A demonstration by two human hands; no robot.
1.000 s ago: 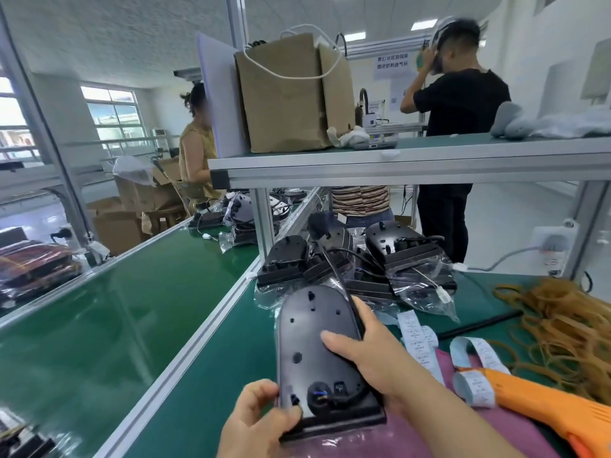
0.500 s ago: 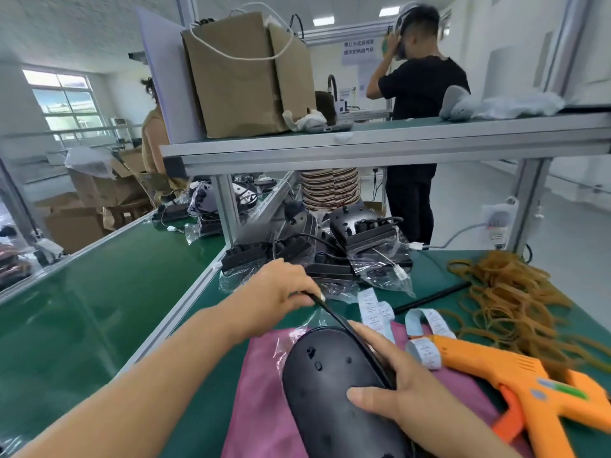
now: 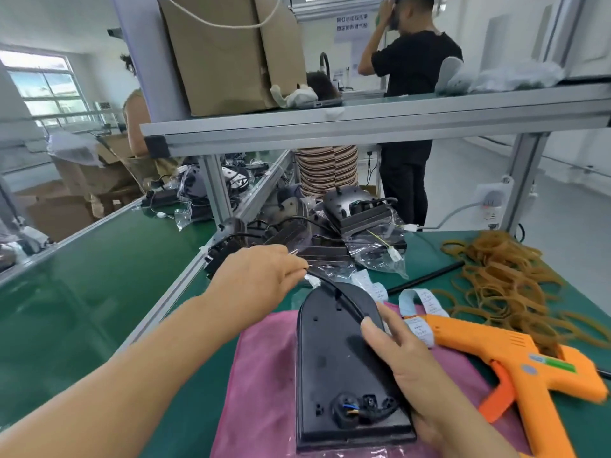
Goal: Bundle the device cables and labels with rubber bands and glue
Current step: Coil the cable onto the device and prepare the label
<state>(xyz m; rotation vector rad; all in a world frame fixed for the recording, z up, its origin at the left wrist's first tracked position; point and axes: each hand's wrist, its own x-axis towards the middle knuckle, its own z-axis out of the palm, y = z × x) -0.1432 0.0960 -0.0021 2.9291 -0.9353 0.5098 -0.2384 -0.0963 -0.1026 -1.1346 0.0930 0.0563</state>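
Hands first, from the left: the left hand reaches forward over the green surface with its fingertips pinched on the free end of a black cable, drawing it out straight, probably so it can be gathered into a loop for banding. The cable curves back along the upper right edge of the device, which lies back-up on a pink cloth, likely there to spare its face from scratches. The right hand lies over the device's right side, steadying it. Its thumb and forefinger appear to close on the cable where it meets the edge, while the other fingers are hidden behind the casing.

Just right of that hand lie the labels, curled paper strips, and the orange glue gun rests on its side with the nozzle toward them. Beyond it sprawls the heap of rubber bands, all within the right hand's reach.

By count there are two hands, both on one cable, with one device on the cloth, one glue gun and at least three label strips. The bands are too many and too tangled to number. Behind, a pile of bagged devices waits, perhaps five or six, though I cannot tell exactly. No band or glue is on this cable yet.
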